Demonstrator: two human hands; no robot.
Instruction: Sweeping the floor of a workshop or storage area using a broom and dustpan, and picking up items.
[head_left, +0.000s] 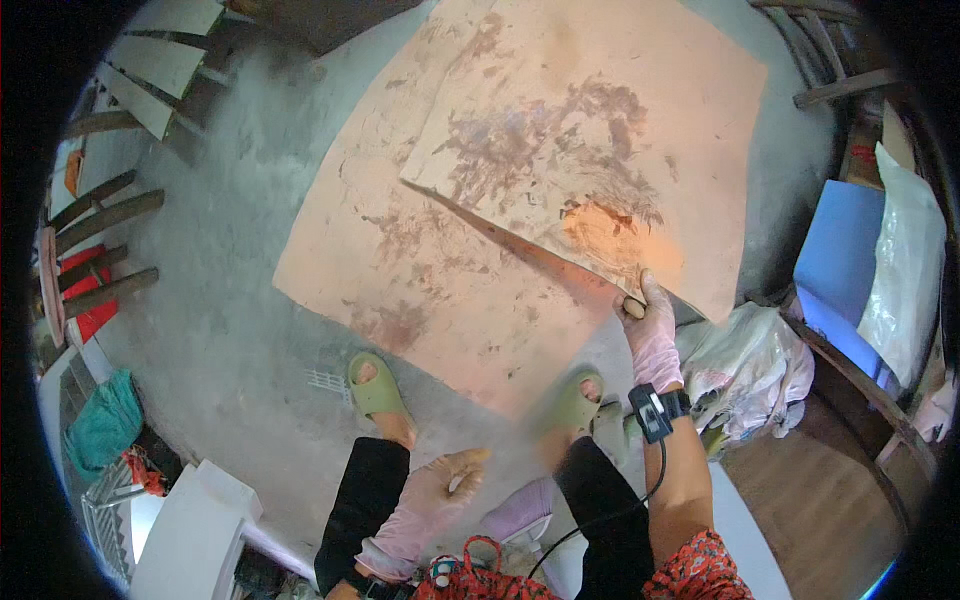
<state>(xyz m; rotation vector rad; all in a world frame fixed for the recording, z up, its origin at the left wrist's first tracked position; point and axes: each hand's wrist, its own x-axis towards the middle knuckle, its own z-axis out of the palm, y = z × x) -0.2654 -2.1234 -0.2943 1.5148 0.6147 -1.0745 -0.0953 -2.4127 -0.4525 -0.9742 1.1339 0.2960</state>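
My right hand (649, 326), in a thin pinkish glove, is closed round a rounded brownish object (634, 307), perhaps a handle end; most of it is hidden in the palm. The thumb rests at the near edge of a large peach-coloured sheet (705, 150) with dark smears. This sheet overlaps a similar stained sheet (337, 247) on the floor, and a dark gap shows between them along the edge. A bright orange patch (615, 240) lies just beyond my right hand. My left hand (442, 484), also gloved, is loosely curled above my lap, with nothing visible in it.
My feet in green slippers stand at the sheets' near side. White plastic bags (750, 367) lie right of my right wrist, near a blue panel (840, 255). Wooden frames (112, 217) and a teal cloth bundle (105, 424) are at the left. A cable runs from my right wrist device.
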